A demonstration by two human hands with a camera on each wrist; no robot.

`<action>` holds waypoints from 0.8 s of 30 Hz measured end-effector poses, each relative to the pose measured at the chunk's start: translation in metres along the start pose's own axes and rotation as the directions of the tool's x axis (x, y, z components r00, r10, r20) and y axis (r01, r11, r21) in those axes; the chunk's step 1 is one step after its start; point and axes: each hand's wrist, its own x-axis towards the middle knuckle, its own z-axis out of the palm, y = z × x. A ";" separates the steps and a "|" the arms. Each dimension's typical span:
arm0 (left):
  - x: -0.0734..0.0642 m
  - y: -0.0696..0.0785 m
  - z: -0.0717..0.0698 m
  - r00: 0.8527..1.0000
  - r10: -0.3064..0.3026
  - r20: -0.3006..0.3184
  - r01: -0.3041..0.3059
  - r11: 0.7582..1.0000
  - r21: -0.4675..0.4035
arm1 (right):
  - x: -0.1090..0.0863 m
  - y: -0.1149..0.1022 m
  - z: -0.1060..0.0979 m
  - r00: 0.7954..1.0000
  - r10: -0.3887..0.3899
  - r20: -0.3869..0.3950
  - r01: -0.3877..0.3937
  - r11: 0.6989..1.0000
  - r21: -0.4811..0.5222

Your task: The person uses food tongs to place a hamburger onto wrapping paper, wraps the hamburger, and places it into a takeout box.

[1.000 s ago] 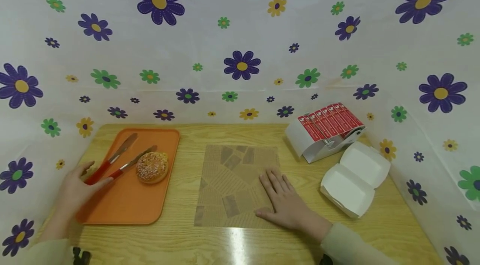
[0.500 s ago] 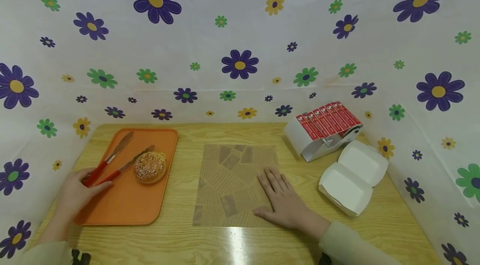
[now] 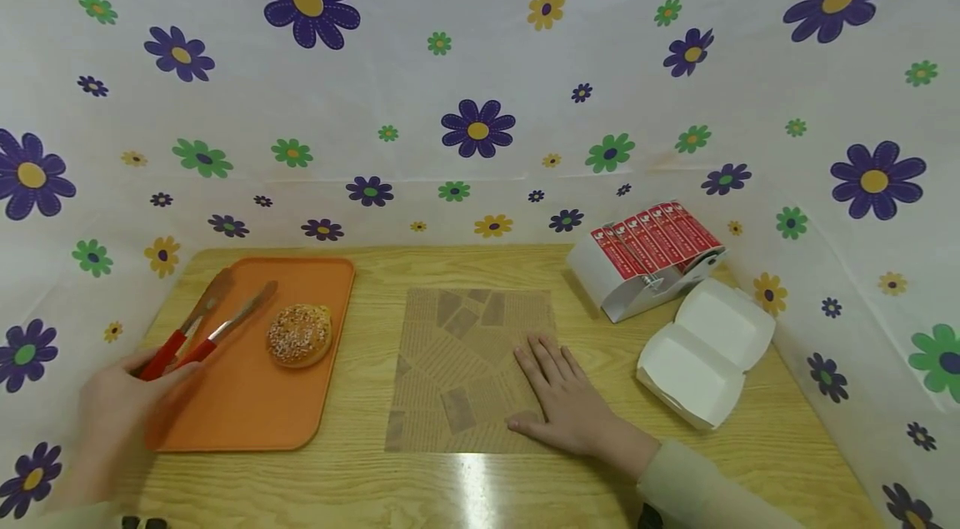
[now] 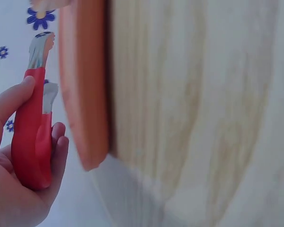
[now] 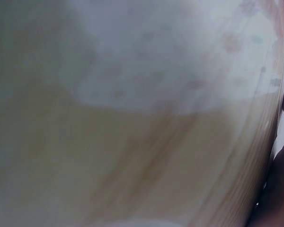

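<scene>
At the left side, my left hand (image 3: 112, 404) grips tongs (image 3: 213, 337) with red handles and metal arms. The arms stand apart over an orange tray (image 3: 255, 421), with nothing between them. In the left wrist view, the thumb and fingers curl round the red handles (image 4: 28, 127). A round bun (image 3: 300, 336) topped with pale specks sits on the tray, right of the tongs. Flat on the table lies a brown paper sheet (image 3: 442, 371) with newsprint pattern. My right hand (image 3: 566, 404) rests on its right part, fingers spread and straight.
To the right stands a white takeaway box (image 3: 693, 371), its lid open. Behind it is a white holder (image 3: 607, 287) with several red-and-white packets (image 3: 660, 233). The wooden table (image 3: 315, 487) ends against a flower-printed sheet (image 3: 397, 79) at the back and sides.
My left hand has shifted left and slightly down with the tongs. Their right tip, beside the bun before, now stands away from it. The right hand has stayed on the paper.
</scene>
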 end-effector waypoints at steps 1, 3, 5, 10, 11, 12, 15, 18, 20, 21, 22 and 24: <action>-0.002 0.001 -0.002 1.000 -0.020 -0.004 0.020 1.000 -0.003 | 0.000 0.000 0.000 1.000 -0.001 -0.003 0.001 1.000 -0.001; -0.008 0.003 -0.007 0.998 -0.067 -0.004 0.067 0.998 -0.010 | 0.000 0.000 0.000 1.000 -0.005 -0.006 0.005 1.000 -0.007; -0.014 0.004 -0.011 0.994 -0.107 -0.004 0.106 0.994 -0.014 | 0.000 0.000 0.001 1.000 -0.007 -0.007 0.007 1.000 -0.014; -0.035 0.007 -0.015 0.985 -0.173 -0.003 0.173 0.985 -0.020 | 0.001 -0.001 0.002 1.000 -0.015 -0.016 0.015 1.000 -0.006; -0.039 0.007 -0.016 0.983 -0.182 -0.009 0.182 0.983 -0.016 | 0.001 -0.001 0.003 1.000 -0.018 -0.018 0.018 1.000 -0.004; -0.043 0.007 -0.016 0.981 -0.192 -0.014 0.192 0.981 -0.016 | 0.000 -0.001 0.003 1.000 -0.019 -0.020 0.019 1.000 -0.003; -0.056 0.008 -0.015 0.978 -0.204 -0.036 0.204 0.979 -0.012 | 0.000 0.000 0.004 0.999 -0.027 -0.029 0.026 1.000 -0.007; -0.066 0.008 -0.012 0.978 -0.207 -0.035 0.207 0.978 -0.017 | 0.000 0.000 0.004 0.999 -0.025 -0.028 0.025 1.000 -0.011; -0.072 0.010 -0.010 0.978 -0.208 -0.032 0.207 0.978 -0.024 | 0.000 0.000 0.004 1.000 -0.019 -0.023 0.019 1.000 -0.004; -0.074 0.011 -0.009 0.977 -0.214 -0.025 0.213 0.977 -0.021 | 0.000 0.000 0.003 1.000 -0.015 -0.017 0.015 1.000 0.000; -0.077 0.012 -0.008 0.977 -0.214 -0.020 0.214 0.977 -0.009 | 0.000 0.000 0.003 1.000 -0.009 -0.012 0.009 1.000 0.002; -0.081 0.013 -0.006 0.978 -0.208 -0.008 0.208 0.978 0.017 | -0.001 0.000 0.002 1.000 0.000 -0.004 0.000 1.000 0.008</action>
